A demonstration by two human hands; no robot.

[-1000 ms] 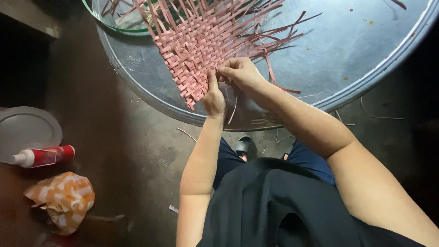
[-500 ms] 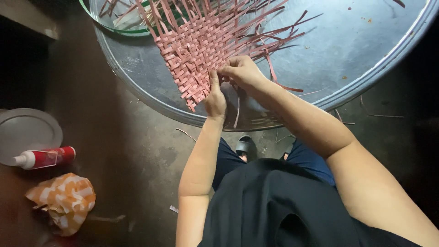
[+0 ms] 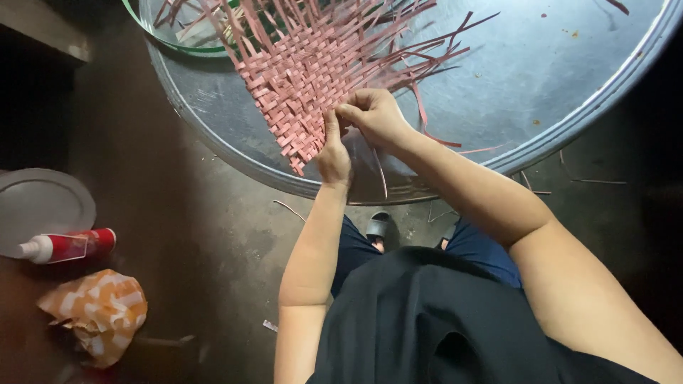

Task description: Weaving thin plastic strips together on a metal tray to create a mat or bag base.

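A pink woven mat (image 3: 299, 85) of flat strips lies on a large round metal tray (image 3: 541, 92), with loose strip ends fanning out to the right. My left hand (image 3: 331, 153) presses on the mat's near edge, fingers pinching there. Just to its right, my right hand (image 3: 373, 117) is closed on a pink strip (image 3: 420, 107) at the weave's edge. The two hands touch each other.
A green-rimmed bowl (image 3: 178, 43) sits at the tray's far left. On the dark floor at left lie a round metal lid (image 3: 43, 206), a red and white bottle (image 3: 67, 247) and an orange checked cloth (image 3: 96, 309). Stray strips (image 3: 288, 208) litter the floor.
Both hands have stayed at the mat's near edge with small finger movements. The view has shifted only slightly.
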